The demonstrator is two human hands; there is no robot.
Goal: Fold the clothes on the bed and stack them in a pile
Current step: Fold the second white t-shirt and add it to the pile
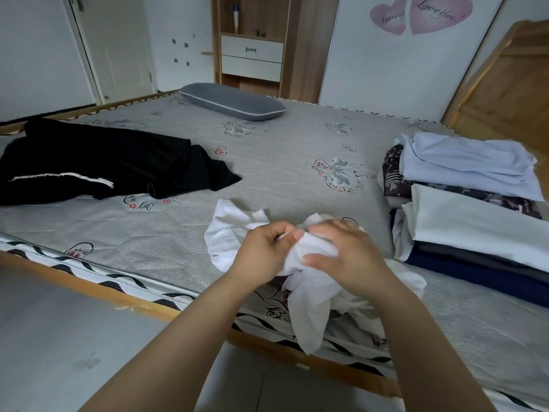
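Observation:
A crumpled white garment point(309, 295) lies at the near edge of the bed point(282, 162), part of it hanging over the side. My left hand point(261, 251) pinches a bunch of its cloth. Beside it, my right hand point(350, 257) grips the same bunch from the right, thumb underneath. A stack of folded clothes point(475, 227) sits on the right of the bed: white, grey and navy pieces near me, a pale blue one point(466, 162) over a dark patterned one behind. Black clothes with a white stripe point(98, 165) lie spread out on the left.
A grey pillow point(231, 101) lies at the far side of the bed. Behind it stand a wooden shelf unit with white drawers point(252, 58) and a white door point(116, 46). A wooden bed frame edge point(89, 288) runs along the near side, floor below.

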